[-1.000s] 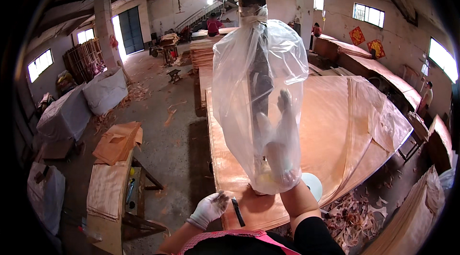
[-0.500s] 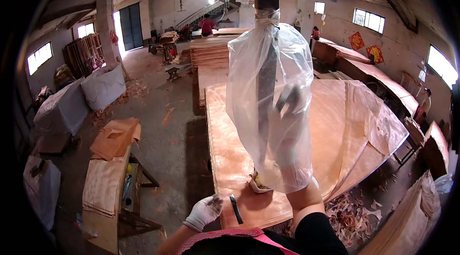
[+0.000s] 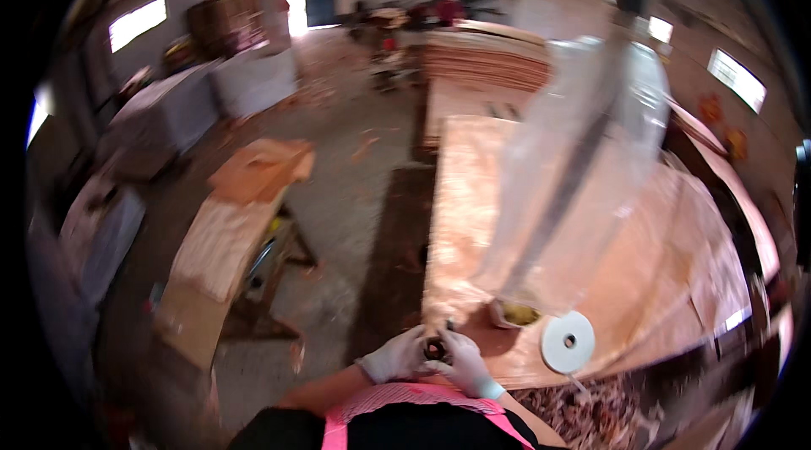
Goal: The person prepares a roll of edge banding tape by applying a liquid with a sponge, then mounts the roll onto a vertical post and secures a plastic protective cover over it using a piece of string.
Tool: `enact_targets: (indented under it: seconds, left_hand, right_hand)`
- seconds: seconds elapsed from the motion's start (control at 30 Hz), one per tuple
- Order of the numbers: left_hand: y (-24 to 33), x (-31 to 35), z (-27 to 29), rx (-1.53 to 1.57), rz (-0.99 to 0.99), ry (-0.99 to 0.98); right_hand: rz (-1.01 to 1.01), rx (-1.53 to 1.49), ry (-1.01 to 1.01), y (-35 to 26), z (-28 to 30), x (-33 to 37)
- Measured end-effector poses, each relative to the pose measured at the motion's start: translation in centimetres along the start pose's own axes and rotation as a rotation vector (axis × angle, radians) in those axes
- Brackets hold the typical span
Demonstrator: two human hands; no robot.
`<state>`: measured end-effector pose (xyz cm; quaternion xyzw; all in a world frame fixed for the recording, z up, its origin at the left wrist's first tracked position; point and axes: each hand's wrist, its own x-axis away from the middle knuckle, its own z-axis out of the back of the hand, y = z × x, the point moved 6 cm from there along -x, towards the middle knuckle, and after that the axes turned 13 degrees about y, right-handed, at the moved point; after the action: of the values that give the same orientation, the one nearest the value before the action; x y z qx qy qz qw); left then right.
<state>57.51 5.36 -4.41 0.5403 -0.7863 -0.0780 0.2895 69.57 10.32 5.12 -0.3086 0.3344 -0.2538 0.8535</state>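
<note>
White gloves cover both our hands: the left hand (image 3: 395, 357) and right hand (image 3: 460, 361) meet at the near edge of the bench (image 3: 676, 281), fingers curled together around a small dark object (image 3: 435, 349); blur hides what it is. Just right of the right hand lies a white tape roll (image 3: 568, 341). Above it hangs a clear plastic bag (image 3: 583, 171).
</note>
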Motion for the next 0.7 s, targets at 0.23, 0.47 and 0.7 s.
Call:
enact_targets:
  seconds: [0.23, 0.47, 0.7]
  left_hand:
    - [-1.9, 1.0, 6.9, 0.69, 0.117, 0.446]
    - [24.5, 24.7, 4.3, 1.097, -1.162, -0.12]
    - [22.5, 25.7, 10.6, 0.746, -0.975, 0.489]
  right_hand:
    - [-0.251, -0.141, 0.164, 2.4, -0.2, 0.9]
    - [-0.406, -0.148, -0.049, 6.2, -3.2, 3.8]
    - [-0.343, -0.21, -0.095, 2.6, -5.8, 1.0]
